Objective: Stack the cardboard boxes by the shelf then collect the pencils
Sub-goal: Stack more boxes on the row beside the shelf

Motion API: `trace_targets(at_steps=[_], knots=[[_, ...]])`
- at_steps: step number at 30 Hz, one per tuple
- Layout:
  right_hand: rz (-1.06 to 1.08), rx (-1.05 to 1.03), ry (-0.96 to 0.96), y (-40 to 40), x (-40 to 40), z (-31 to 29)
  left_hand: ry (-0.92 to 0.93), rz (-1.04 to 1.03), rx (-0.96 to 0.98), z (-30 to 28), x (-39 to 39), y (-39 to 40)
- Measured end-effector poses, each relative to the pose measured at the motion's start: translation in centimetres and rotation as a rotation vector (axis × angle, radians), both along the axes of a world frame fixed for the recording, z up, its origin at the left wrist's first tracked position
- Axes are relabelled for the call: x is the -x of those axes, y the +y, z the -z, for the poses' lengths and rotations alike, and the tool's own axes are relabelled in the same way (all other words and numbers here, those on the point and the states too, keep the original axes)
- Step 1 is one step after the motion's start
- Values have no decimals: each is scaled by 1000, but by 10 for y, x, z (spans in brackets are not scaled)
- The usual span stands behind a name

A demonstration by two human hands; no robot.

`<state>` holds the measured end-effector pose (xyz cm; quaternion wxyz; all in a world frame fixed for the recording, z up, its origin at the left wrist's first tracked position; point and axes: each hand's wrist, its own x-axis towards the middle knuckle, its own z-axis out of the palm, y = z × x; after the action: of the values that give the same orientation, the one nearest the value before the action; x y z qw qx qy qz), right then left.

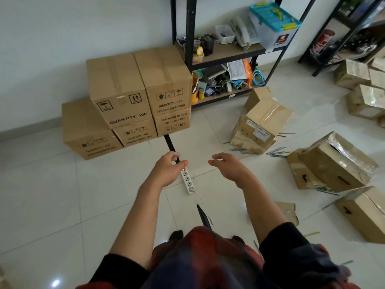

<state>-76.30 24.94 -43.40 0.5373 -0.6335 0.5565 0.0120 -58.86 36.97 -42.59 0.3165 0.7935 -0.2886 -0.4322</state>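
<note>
Five sealed cardboard boxes (133,101) beside shelf (225,53), both hands (166,170) empty

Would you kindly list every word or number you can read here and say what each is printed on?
"QUANTITY: 100": top left box of the stack.
"QUANTITY : 100 JANGAN DIBANTING": top right box.
The same, upside down: lower right box.
The same again: lower middle box and single left box.
White labels on the tipped box and the sticker on the plastic tub: too small to read.
</note>
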Motion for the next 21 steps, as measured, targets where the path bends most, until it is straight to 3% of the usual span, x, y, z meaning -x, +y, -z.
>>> trace_targets(at_steps=[21], knots=[[152,-44,9,-110,261,21,28,147,-53,27,256,-132]])
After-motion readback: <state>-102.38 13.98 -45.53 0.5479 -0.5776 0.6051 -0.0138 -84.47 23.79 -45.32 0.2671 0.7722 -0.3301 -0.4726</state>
